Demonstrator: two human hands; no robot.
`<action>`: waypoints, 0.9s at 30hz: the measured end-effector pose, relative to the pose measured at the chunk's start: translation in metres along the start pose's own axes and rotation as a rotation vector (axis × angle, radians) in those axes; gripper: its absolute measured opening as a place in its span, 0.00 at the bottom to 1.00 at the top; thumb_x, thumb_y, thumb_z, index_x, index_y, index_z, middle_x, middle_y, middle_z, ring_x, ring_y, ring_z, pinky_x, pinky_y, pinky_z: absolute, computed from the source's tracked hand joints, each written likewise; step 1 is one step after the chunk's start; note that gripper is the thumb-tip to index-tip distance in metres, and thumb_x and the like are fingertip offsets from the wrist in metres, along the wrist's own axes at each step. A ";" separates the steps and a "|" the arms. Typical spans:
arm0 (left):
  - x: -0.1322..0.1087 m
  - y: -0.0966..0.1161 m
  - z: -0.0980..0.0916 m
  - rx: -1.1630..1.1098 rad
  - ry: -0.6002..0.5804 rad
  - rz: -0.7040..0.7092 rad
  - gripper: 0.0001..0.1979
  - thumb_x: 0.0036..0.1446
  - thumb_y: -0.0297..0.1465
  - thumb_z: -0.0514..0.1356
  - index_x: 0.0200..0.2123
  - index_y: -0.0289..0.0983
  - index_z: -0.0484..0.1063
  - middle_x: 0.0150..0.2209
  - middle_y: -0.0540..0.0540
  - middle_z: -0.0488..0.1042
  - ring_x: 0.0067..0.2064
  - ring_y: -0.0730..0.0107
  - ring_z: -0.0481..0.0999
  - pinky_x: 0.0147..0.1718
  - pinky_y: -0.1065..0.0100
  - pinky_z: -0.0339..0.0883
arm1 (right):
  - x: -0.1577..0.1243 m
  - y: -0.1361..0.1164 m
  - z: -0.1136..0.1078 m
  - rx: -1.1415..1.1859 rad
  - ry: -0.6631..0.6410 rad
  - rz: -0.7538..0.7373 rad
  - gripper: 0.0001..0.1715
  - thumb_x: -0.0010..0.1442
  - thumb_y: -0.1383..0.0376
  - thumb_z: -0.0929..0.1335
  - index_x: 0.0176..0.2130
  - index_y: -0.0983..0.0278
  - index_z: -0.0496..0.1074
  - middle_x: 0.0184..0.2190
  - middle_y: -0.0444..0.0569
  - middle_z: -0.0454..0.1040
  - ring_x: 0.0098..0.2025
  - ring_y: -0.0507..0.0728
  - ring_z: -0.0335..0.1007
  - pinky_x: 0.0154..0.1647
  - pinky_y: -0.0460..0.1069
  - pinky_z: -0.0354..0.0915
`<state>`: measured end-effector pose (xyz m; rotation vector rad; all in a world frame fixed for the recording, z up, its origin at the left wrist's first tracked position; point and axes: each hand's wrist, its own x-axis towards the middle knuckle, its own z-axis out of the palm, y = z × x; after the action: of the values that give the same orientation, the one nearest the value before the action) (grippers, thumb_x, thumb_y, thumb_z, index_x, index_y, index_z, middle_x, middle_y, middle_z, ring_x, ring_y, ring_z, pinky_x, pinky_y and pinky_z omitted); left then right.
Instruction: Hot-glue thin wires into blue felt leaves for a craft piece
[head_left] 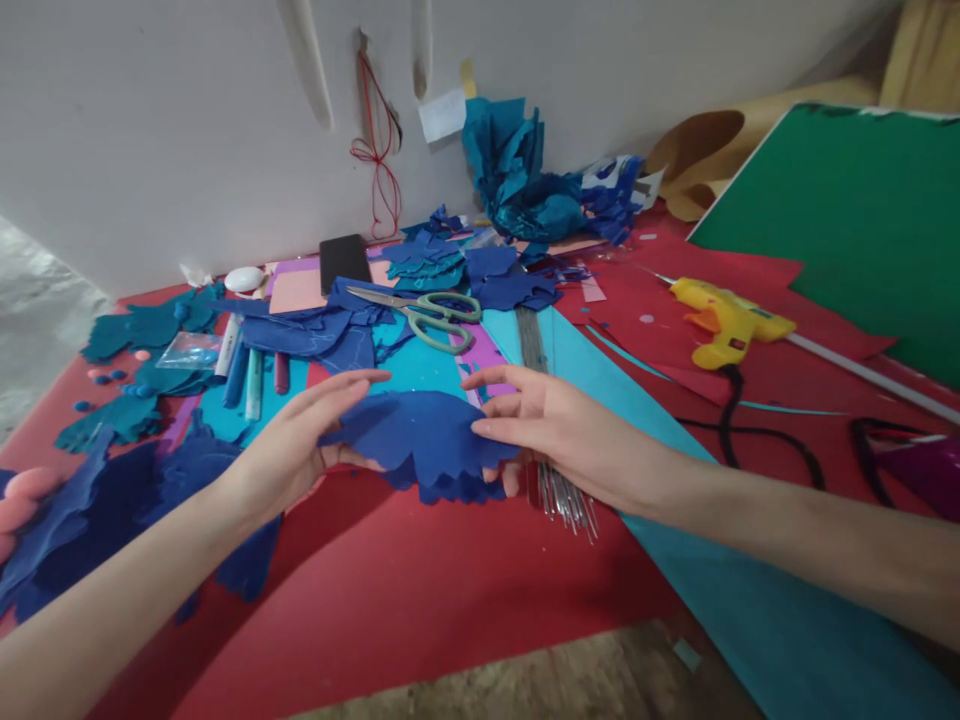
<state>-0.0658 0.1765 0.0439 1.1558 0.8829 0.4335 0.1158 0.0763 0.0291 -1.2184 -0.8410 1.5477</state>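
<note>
A dark blue scalloped felt piece (424,435) is stretched between my two hands, above the red table covering. My left hand (304,425) grips its left end, fingers partly behind the felt. At the right end, my right hand (529,420) pinches the felt between thumb and fingers. Just beyond lie green-handled scissors (431,312), their blades pointing left on blue scraps. A bundle of thin metal wires (559,500) lies beneath and beside my right hand.
A yellow glue gun (724,320) with a black cord rests at the right, before a green board (847,220). Markers (255,385), a black phone (343,262) and cut felt pieces (112,520) lie to the left. Crumpled teal paper (517,175) stands by the wall.
</note>
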 end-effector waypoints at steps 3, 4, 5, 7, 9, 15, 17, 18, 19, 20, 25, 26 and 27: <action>-0.005 -0.002 -0.004 0.012 -0.121 0.174 0.18 0.48 0.27 0.55 0.45 0.40 0.68 0.22 0.52 0.72 0.22 0.73 0.72 0.23 0.72 0.72 | -0.003 -0.003 0.001 0.089 -0.007 0.099 0.15 0.53 0.73 0.63 0.42 0.64 0.57 0.20 0.39 0.65 0.19 0.48 0.66 0.15 0.40 0.64; -0.006 -0.003 -0.005 0.085 -0.161 0.259 0.22 0.46 0.25 0.55 0.47 0.43 0.66 0.24 0.53 0.72 0.24 0.74 0.72 0.25 0.73 0.71 | -0.003 -0.004 0.001 0.114 -0.016 0.122 0.14 0.54 0.73 0.63 0.41 0.64 0.57 0.19 0.39 0.65 0.18 0.47 0.65 0.15 0.40 0.64; -0.007 -0.006 -0.006 0.190 -0.173 0.355 0.26 0.44 0.23 0.56 0.49 0.45 0.63 0.29 0.53 0.72 0.27 0.75 0.72 0.27 0.74 0.71 | -0.004 -0.005 0.001 0.136 -0.025 0.140 0.13 0.54 0.74 0.63 0.41 0.64 0.57 0.18 0.39 0.65 0.18 0.47 0.65 0.15 0.40 0.64; -0.008 -0.009 -0.004 0.437 -0.133 0.544 0.31 0.44 0.22 0.59 0.52 0.49 0.60 0.40 0.51 0.70 0.36 0.73 0.72 0.32 0.76 0.69 | -0.005 -0.006 -0.001 0.157 -0.024 0.156 0.13 0.54 0.74 0.62 0.40 0.64 0.57 0.16 0.39 0.66 0.17 0.47 0.64 0.15 0.39 0.63; -0.007 -0.010 0.001 0.647 -0.043 0.703 0.31 0.43 0.26 0.62 0.52 0.49 0.60 0.47 0.49 0.64 0.46 0.66 0.68 0.36 0.75 0.68 | -0.005 -0.007 -0.004 0.146 -0.004 0.154 0.12 0.54 0.75 0.62 0.39 0.64 0.57 0.16 0.40 0.67 0.16 0.47 0.63 0.15 0.39 0.63; 0.002 0.002 0.012 0.841 -0.008 0.864 0.11 0.47 0.27 0.60 0.36 0.46 0.74 0.46 0.50 0.70 0.47 0.64 0.69 0.43 0.69 0.66 | -0.005 -0.009 -0.008 0.033 0.057 0.096 0.13 0.53 0.74 0.63 0.39 0.64 0.57 0.17 0.40 0.66 0.16 0.48 0.65 0.13 0.40 0.63; 0.004 0.003 0.011 0.847 -0.095 0.844 0.08 0.47 0.27 0.60 0.30 0.46 0.76 0.38 0.51 0.75 0.39 0.66 0.74 0.41 0.67 0.67 | -0.006 -0.008 -0.009 -0.027 0.046 0.112 0.13 0.54 0.73 0.63 0.40 0.64 0.57 0.16 0.39 0.66 0.15 0.49 0.65 0.13 0.41 0.63; 0.005 0.002 0.010 0.852 -0.123 0.830 0.07 0.47 0.28 0.60 0.29 0.46 0.76 0.35 0.50 0.77 0.37 0.66 0.75 0.40 0.67 0.68 | -0.006 -0.008 -0.011 -0.062 0.040 0.120 0.13 0.54 0.73 0.63 0.40 0.63 0.56 0.16 0.39 0.66 0.14 0.49 0.65 0.12 0.41 0.63; 0.006 0.000 0.009 0.858 -0.141 0.818 0.07 0.47 0.29 0.60 0.29 0.47 0.76 0.34 0.50 0.77 0.35 0.65 0.76 0.38 0.67 0.69 | -0.006 -0.007 -0.012 -0.099 0.039 0.125 0.13 0.54 0.72 0.63 0.40 0.63 0.56 0.16 0.39 0.66 0.14 0.49 0.65 0.12 0.41 0.63; 0.006 -0.003 0.008 0.863 -0.155 0.812 0.07 0.47 0.30 0.60 0.29 0.47 0.76 0.35 0.50 0.77 0.36 0.64 0.76 0.37 0.67 0.69 | -0.007 -0.006 -0.013 -0.133 0.042 0.125 0.13 0.54 0.72 0.64 0.39 0.63 0.56 0.16 0.39 0.66 0.14 0.50 0.65 0.11 0.41 0.62; 0.008 -0.014 0.003 0.881 -0.159 0.829 0.09 0.48 0.29 0.58 0.30 0.47 0.76 0.36 0.50 0.77 0.37 0.65 0.76 0.38 0.67 0.70 | -0.008 -0.001 -0.017 -0.278 0.030 0.164 0.12 0.55 0.71 0.62 0.39 0.62 0.54 0.16 0.38 0.67 0.12 0.49 0.63 0.09 0.41 0.58; 0.009 -0.015 0.002 0.884 -0.154 0.837 0.09 0.48 0.28 0.58 0.30 0.47 0.76 0.36 0.50 0.77 0.36 0.65 0.76 0.38 0.68 0.70 | -0.008 0.001 -0.017 -0.304 0.027 0.173 0.12 0.55 0.70 0.62 0.39 0.62 0.54 0.16 0.38 0.66 0.11 0.49 0.62 0.08 0.41 0.57; 0.009 -0.016 0.002 0.887 -0.154 0.846 0.09 0.48 0.27 0.58 0.30 0.47 0.76 0.36 0.49 0.77 0.36 0.66 0.76 0.38 0.68 0.70 | -0.007 0.002 -0.017 -0.329 0.031 0.176 0.12 0.55 0.70 0.62 0.38 0.62 0.53 0.15 0.37 0.65 0.10 0.49 0.60 0.07 0.41 0.55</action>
<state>-0.0608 0.1760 0.0262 2.3651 0.3879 0.6393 0.1317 0.0680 0.0246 -1.5848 -1.0189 1.5648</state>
